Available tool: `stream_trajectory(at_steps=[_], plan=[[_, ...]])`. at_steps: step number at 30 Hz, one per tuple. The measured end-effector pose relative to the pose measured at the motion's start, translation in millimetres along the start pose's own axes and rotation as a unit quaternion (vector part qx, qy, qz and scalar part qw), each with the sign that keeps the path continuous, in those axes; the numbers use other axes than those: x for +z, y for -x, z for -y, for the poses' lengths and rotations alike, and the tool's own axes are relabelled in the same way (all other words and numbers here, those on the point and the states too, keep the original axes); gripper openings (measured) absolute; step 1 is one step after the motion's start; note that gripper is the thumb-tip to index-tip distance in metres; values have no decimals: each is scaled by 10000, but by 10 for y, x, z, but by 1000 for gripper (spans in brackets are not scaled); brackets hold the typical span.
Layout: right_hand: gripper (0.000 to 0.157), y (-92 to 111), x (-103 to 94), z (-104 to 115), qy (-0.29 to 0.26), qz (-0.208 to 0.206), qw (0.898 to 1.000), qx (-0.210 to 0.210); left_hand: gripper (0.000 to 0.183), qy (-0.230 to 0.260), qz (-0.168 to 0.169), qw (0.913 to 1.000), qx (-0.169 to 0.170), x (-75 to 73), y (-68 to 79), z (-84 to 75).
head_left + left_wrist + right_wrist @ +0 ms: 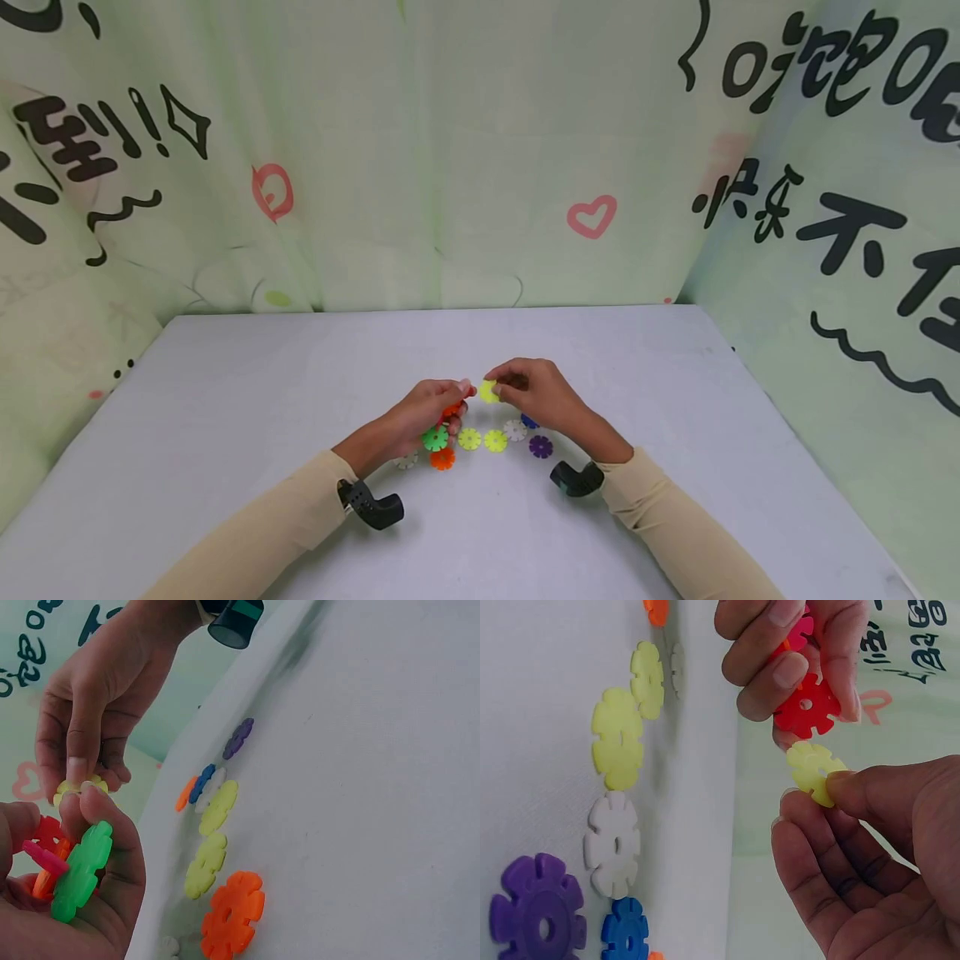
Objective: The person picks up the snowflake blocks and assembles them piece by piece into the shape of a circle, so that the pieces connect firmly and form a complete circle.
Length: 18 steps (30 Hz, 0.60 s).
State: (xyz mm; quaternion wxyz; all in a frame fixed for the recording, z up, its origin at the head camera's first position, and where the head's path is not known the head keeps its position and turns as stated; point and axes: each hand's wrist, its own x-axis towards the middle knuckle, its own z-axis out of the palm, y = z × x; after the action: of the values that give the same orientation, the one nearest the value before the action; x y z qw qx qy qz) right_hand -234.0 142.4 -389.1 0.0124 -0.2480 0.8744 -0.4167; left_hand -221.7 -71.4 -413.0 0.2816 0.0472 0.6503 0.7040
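My left hand (416, 414) holds a cluster of notched, flower-shaped plastic discs above the table. In the left wrist view the cluster shows a green disc (84, 870), a pink disc (45, 857) and an orange one (46, 881). A red disc (808, 720) sticks out between the left thumb and fingers. Between thumb and forefinger, my right hand (543, 392) pinches a yellow disc (810, 765). Its edge meets the red disc's edge in the right wrist view; whether their notches interlock I cannot tell.
Loose discs lie on the white table (300, 375) under the hands: orange (442, 458), two yellow (482, 440), white (515, 430), blue (529, 421) and purple (541, 447). Another white disc (406, 461) lies by the left wrist. Printed curtains (450, 167) stand behind and at the sides.
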Motion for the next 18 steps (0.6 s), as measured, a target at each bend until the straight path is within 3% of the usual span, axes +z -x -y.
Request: stream_trajectory(at_steps=[7,14,18], plan=[[17,-29,-18,22,-462,-75,9988,144,47,-45,253,9994,245,13,3,-2],[18,-49,-39,21,-1356,-48,9892,560,44,240,152,9989,367,33,32,-53],[20,-20,-69,170,-1517,-119,9860,678,38,278,196,9985,426,35,56,-75]])
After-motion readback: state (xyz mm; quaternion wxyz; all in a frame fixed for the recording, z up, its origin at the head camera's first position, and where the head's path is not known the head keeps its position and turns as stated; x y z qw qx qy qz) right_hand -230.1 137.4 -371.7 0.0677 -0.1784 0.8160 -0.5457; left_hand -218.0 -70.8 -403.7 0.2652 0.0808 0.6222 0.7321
